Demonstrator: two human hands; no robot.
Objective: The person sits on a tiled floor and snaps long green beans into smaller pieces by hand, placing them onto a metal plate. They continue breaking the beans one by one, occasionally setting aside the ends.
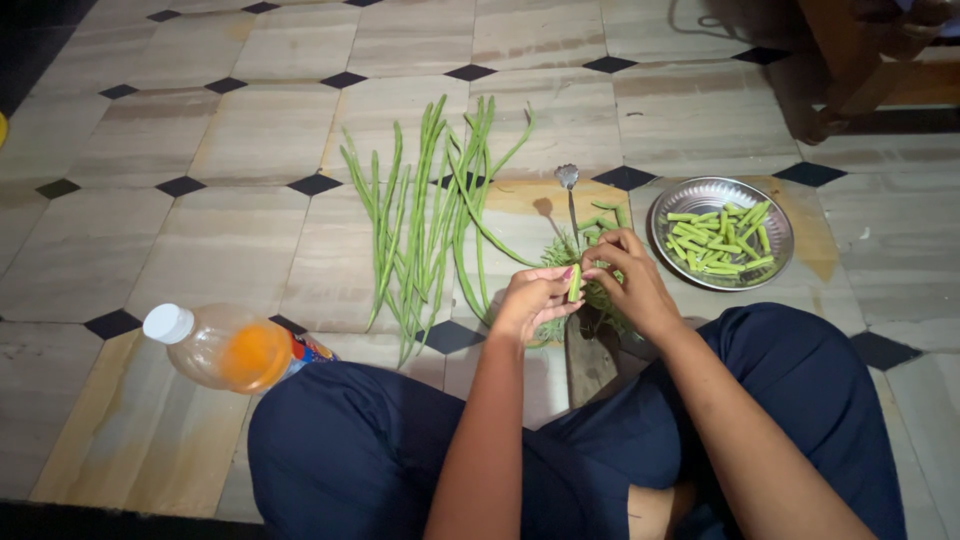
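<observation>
I sit cross-legged on a tiled floor. My left hand (pixel 530 298) and my right hand (pixel 628 278) meet in front of my knees, both pinching a short green bean piece (pixel 575 283). They hover over an upright floor cutter blade (pixel 571 200) on a wooden base (pixel 590 360), with bean trimmings around it. A bundle of long green beans (pixel 425 225) lies on the floor to the left of my hands. A round steel plate (pixel 775 215) on the right holds several cut bean pieces (pixel 720 240).
A plastic bottle of orange drink with a white cap (pixel 235 348) lies on its side near my left knee. A wooden furniture leg (pixel 850 70) stands at the top right. My dark trousers (pixel 380 450) fill the lower frame.
</observation>
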